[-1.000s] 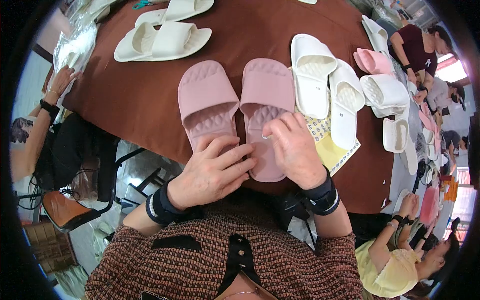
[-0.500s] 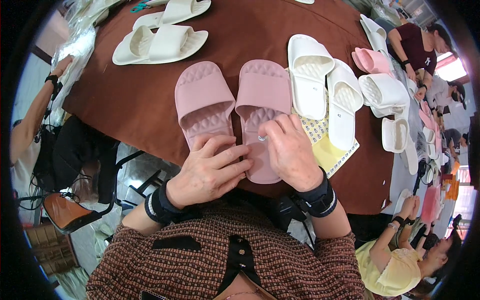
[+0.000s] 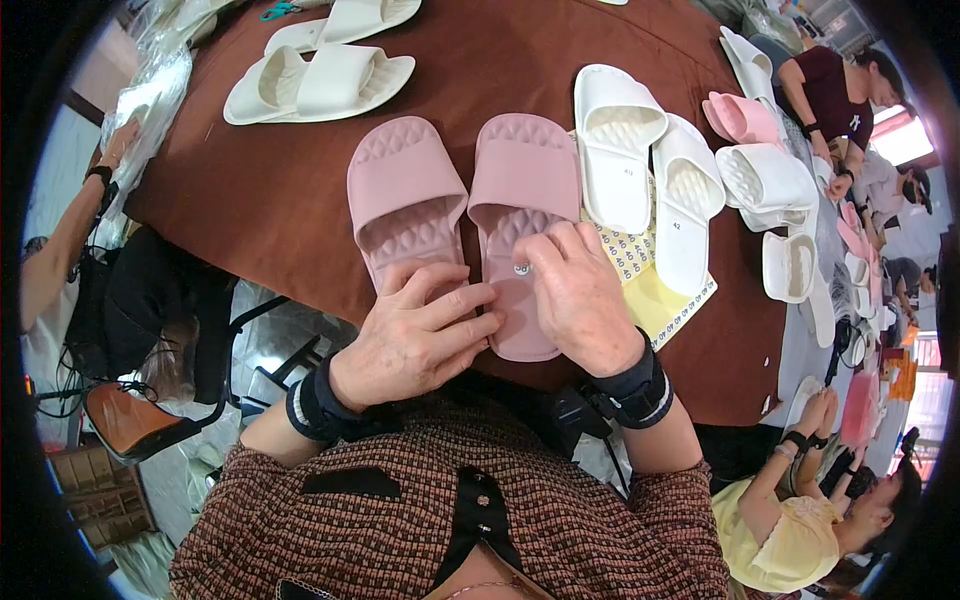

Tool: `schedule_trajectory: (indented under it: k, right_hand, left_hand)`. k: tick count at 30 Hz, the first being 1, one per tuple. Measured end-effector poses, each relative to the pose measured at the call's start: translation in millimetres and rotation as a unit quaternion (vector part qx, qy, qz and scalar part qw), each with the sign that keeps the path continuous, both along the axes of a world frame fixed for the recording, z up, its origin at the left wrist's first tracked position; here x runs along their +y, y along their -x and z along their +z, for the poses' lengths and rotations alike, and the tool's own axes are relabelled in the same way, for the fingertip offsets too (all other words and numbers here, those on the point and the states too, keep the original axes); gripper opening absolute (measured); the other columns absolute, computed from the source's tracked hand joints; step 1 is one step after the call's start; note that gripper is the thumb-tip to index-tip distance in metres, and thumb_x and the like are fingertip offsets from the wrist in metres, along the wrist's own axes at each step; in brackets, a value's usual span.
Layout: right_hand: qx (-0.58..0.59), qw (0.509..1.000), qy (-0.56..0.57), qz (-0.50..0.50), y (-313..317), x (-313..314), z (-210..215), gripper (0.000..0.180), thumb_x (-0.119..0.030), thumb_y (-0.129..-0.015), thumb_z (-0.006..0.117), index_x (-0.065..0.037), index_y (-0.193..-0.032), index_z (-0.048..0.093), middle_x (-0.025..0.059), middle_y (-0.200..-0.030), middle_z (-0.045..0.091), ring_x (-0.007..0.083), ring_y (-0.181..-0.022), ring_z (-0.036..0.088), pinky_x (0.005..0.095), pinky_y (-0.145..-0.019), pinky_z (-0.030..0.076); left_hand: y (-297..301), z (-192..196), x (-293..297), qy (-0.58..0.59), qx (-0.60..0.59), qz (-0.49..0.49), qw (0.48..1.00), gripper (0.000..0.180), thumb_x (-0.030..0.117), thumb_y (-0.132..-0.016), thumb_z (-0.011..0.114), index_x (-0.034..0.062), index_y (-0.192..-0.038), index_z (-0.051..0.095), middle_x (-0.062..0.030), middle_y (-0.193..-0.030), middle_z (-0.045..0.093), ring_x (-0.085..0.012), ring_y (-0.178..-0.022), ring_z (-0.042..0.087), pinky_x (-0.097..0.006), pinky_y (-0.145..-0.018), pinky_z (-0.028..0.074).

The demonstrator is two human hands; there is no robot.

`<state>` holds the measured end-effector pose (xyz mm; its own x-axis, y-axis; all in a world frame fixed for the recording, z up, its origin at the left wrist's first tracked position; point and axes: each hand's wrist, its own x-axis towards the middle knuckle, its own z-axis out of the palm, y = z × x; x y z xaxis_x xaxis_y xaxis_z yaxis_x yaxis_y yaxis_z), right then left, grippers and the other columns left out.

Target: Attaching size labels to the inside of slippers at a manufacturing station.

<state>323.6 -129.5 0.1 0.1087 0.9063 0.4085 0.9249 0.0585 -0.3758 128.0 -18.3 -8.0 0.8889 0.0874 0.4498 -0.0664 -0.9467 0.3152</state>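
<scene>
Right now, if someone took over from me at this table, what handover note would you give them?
Left hand: open, lying flat across the heel ends of the two pink slippers, steadying them.
Right hand: fingertips pressing a small round sticker onto the insole of the right pink slipper.
Left pink slipper lies beside it on the brown table; I see no sticker on it, though the hand hides its heel.
A yellow sticker sheet lies under the white slippers to the right.
Done: sticker on the right slipper. Left: likely the other one.
</scene>
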Motion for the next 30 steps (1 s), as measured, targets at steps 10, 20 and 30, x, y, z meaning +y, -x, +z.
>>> schedule_trajectory:
  k: [10, 20, 30]
  right_hand:
    - [0.026, 1.000, 0.013, 0.004, -1.1, 0.0, 1.0, 0.017, -0.003, -0.080, 0.057, -0.006, -0.096, 0.060, 0.0123, -0.090, 0.053, 0.0319, -0.087, 0.050, 0.0397, -0.078, 0.045]
    - [0.009, 1.000, 0.013, 0.000, 0.6, 0.3, 1.3, 0.019, -0.002, -0.080, 0.057, -0.009, -0.097, 0.060, 0.0114, -0.091, 0.052, 0.0318, -0.087, 0.050, 0.0394, -0.077, 0.044]
    - [0.054, 0.999, 0.001, 0.007, -2.0, -0.1, -0.2, 0.018, 0.000, -0.080, 0.055, -0.008, -0.095, 0.058, 0.0125, -0.091, 0.053, 0.0334, -0.088, 0.050, 0.0414, -0.079, 0.044]
  left_hand:
    - [-0.1, 0.0, -0.3, 0.000, 0.000, 0.003, 1.000, 0.040, 0.014, -0.071, 0.077, 0.0147, -0.111, 0.070, -0.0006, -0.126, 0.062, -0.0269, -0.113, 0.055, -0.043, -0.093, 0.040]
    - [0.4, -0.9, -0.6, 0.006, 0.000, 0.003, 1.000, 0.043, 0.013, -0.069, 0.076, 0.0148, -0.111, 0.070, -0.0005, -0.126, 0.062, -0.0273, -0.114, 0.054, -0.043, -0.093, 0.040]
    - [0.0, -2.0, -0.5, 0.000, -0.002, 0.002, 1.000, 0.047, 0.013, -0.066, 0.076, 0.0153, -0.112, 0.070, -0.0005, -0.126, 0.062, -0.0277, -0.114, 0.054, -0.043, -0.094, 0.040]
